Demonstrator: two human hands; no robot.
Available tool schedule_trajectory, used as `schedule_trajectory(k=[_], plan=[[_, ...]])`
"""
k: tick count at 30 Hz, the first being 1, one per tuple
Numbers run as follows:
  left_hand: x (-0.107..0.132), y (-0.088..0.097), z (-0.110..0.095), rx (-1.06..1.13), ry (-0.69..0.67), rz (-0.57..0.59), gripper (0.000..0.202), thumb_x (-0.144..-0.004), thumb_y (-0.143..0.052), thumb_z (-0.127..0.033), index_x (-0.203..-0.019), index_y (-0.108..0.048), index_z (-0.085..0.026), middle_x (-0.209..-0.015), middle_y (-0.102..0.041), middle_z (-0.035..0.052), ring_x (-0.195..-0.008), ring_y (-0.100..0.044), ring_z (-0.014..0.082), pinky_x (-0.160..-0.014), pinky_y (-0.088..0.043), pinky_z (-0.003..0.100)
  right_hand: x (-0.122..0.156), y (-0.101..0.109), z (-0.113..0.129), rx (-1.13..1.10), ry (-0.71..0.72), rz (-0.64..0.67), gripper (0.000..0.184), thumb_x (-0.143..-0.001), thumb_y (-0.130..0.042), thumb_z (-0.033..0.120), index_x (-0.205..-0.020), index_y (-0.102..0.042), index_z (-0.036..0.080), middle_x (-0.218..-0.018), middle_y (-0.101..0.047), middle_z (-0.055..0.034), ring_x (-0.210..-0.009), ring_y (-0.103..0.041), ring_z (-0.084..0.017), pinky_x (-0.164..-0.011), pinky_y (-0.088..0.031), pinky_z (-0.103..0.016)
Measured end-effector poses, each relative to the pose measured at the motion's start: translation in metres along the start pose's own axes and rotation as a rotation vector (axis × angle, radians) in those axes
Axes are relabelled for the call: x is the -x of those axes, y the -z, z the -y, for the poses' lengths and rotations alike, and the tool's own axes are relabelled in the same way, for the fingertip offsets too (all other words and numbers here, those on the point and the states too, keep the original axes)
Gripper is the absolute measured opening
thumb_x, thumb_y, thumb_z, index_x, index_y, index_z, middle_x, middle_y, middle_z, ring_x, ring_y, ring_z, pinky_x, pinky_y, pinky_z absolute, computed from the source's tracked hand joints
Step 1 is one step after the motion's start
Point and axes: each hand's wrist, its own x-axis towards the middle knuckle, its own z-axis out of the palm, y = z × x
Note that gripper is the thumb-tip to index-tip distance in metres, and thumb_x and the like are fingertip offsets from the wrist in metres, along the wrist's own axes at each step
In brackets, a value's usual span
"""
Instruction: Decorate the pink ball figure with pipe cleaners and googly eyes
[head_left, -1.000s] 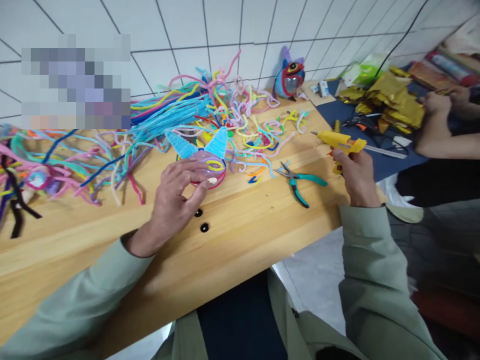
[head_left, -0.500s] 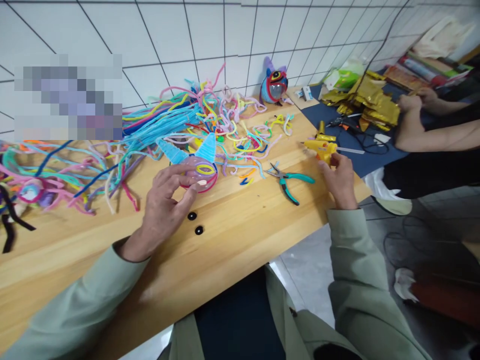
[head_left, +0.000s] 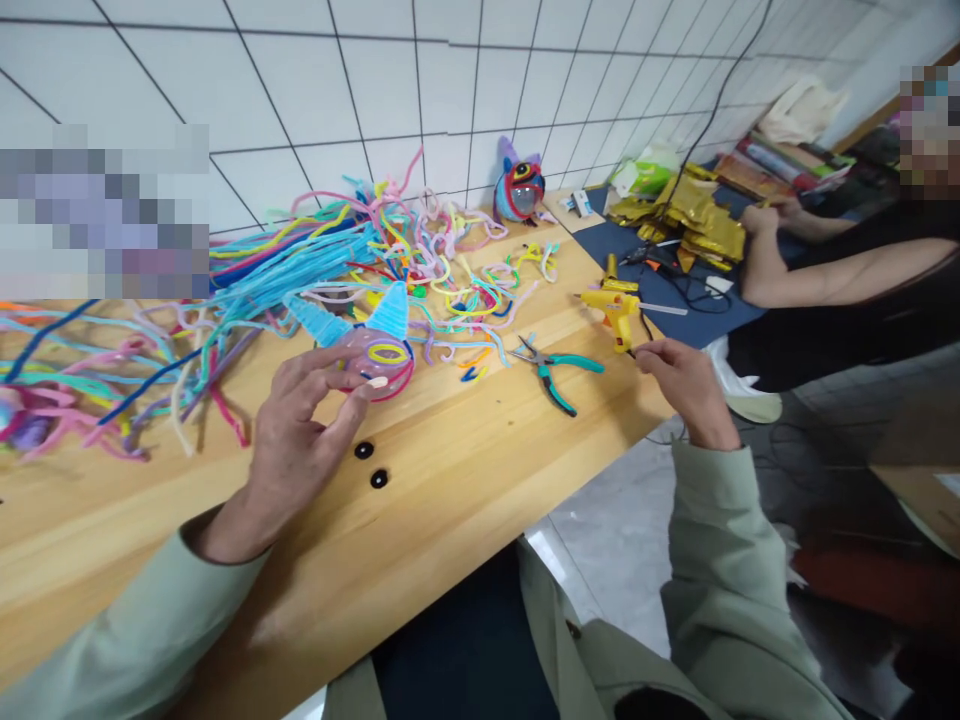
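Observation:
My left hand [head_left: 304, 420] curls its thumb and fingers round the left side of a clear round craft ball [head_left: 397, 378]. The ball has blue pipe-cleaner ears [head_left: 389, 311], a yellow ring and a red-pink edge. A small pale oval shows at the thumb tip; whether it is the nail or a separate piece is unclear. Two black discs [head_left: 364, 451] rest just below this hand. My right hand [head_left: 686, 385] has its fingers closed at the foot of a yellow hot glue gun's [head_left: 619, 312] handle, by its dark cord. Teal-handled pliers [head_left: 555, 372] lie open between my hands.
Loose pipe cleaners [head_left: 292, 262] spread along the wall side of the wooden table [head_left: 480, 470]. A finished-looking blue and red figure [head_left: 520, 190] stands at the back. On the right, another person's hands [head_left: 769, 215] are near gold packets [head_left: 701, 220] on a dark blue mat.
My right hand has slid from round the glue gun's handle down to its foot, so the handle shows. My left hand stays at the ball. The whole view has shifted slightly.

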Motion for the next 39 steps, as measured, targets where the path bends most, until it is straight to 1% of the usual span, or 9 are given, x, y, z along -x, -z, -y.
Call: schedule_trajectory(k=[3,7,9,12,17,22,27,32,39], plan=[[-0.003,0.001,-0.012,-0.022,0.02,-0.005,0.006,-0.107,-0.076,-0.033,-0.104,-0.076,-0.028,-0.117,-0.083,0.0066,-0.112,-0.079,0.0284,-0.103,-0.062,0.05,0.038,-0.021,0.048,-0.22,0.271,0.136,0.02,-0.093,-0.079,0.047,-0.099,-0.084,0.028,-0.092,-0.083,-0.0029,-0.085,-0.073,-0.024,-0.081,-0.057,-0.04],[-0.011,0.0,-0.027,-0.001,0.048,0.034,0.011,-0.108,-0.073,-0.032,-0.098,-0.076,-0.027,-0.096,-0.078,0.0027,-0.092,-0.072,0.0217,-0.085,-0.061,0.039,0.075,-0.066,0.131,-0.389,0.524,0.377,0.01,-0.099,-0.076,0.036,-0.1,-0.082,0.029,-0.095,-0.084,-0.0018,-0.085,-0.074,-0.022,-0.081,-0.057,-0.038],[-0.016,-0.001,-0.032,0.017,0.069,0.054,0.012,-0.107,-0.075,-0.03,-0.096,-0.075,-0.025,-0.091,-0.077,0.0016,-0.084,-0.069,0.0191,-0.079,-0.059,0.036,0.081,-0.088,0.161,-0.453,0.589,0.482,0.007,-0.099,-0.075,0.032,-0.097,-0.08,0.028,-0.093,-0.082,-0.0013,-0.084,-0.072,-0.021,-0.079,-0.056,-0.037],[-0.023,-0.001,-0.035,0.046,0.1,0.071,0.019,-0.106,-0.076,-0.033,-0.091,-0.073,-0.023,-0.086,-0.077,0.001,-0.078,-0.066,0.0174,-0.074,-0.057,0.035,0.078,-0.115,0.185,-0.526,0.611,0.574,0.008,-0.099,-0.073,0.033,-0.095,-0.076,0.026,-0.09,-0.08,-0.001,-0.082,-0.068,-0.02,-0.075,-0.052,-0.035],[-0.029,0.0,-0.034,0.076,0.167,0.127,0.026,-0.106,-0.078,-0.04,-0.086,-0.072,-0.024,-0.082,-0.077,0.0012,-0.073,-0.065,0.0173,-0.068,-0.055,0.035,0.072,-0.137,0.199,-0.588,0.558,0.678,0.015,-0.098,-0.071,0.039,-0.093,-0.074,0.025,-0.091,-0.079,-0.0009,-0.08,-0.064,-0.018,-0.074,-0.048,-0.034],[-0.032,-0.001,-0.034,0.124,0.183,0.173,0.03,-0.107,-0.075,-0.042,-0.083,-0.071,-0.023,-0.08,-0.076,0.0011,-0.072,-0.067,0.0167,-0.063,-0.051,0.032,0.076,-0.146,0.205,-0.615,0.552,0.729,0.018,-0.098,-0.071,0.041,-0.091,-0.072,0.025,-0.09,-0.074,-0.0003,-0.081,-0.062,-0.018,-0.075,-0.048,-0.034],[-0.031,0.001,-0.036,0.162,0.194,0.206,0.031,-0.108,-0.075,-0.045,-0.086,-0.072,-0.024,-0.083,-0.078,0.0023,-0.077,-0.071,0.0189,-0.067,-0.055,0.033,0.079,-0.15,0.206,-0.615,0.52,0.766,0.019,-0.096,-0.073,0.041,-0.087,-0.069,0.025,-0.084,-0.07,0.0009,-0.076,-0.057,-0.017,-0.071,-0.044,-0.034],[-0.028,0.001,-0.036,0.188,0.232,0.212,0.02,-0.107,-0.076,-0.039,-0.095,-0.076,-0.024,-0.087,-0.079,0.002,-0.075,-0.069,0.0177,-0.067,-0.054,0.033,0.08,-0.15,0.208,-0.632,0.475,0.77,0.022,-0.095,-0.072,0.043,-0.085,-0.066,0.025,-0.08,-0.066,0.0015,-0.075,-0.054,-0.017,-0.068,-0.041,-0.034],[-0.027,-0.004,-0.037,0.224,0.274,0.187,0.03,-0.109,-0.074,-0.046,-0.088,-0.072,-0.024,-0.079,-0.072,0.0007,-0.071,-0.062,0.0166,-0.064,-0.052,0.034,0.083,-0.154,0.207,-0.637,0.483,0.723,0.018,-0.094,-0.071,0.04,-0.085,-0.064,0.026,-0.079,-0.065,0.0018,-0.075,-0.053,-0.017,-0.069,-0.042,-0.034]])
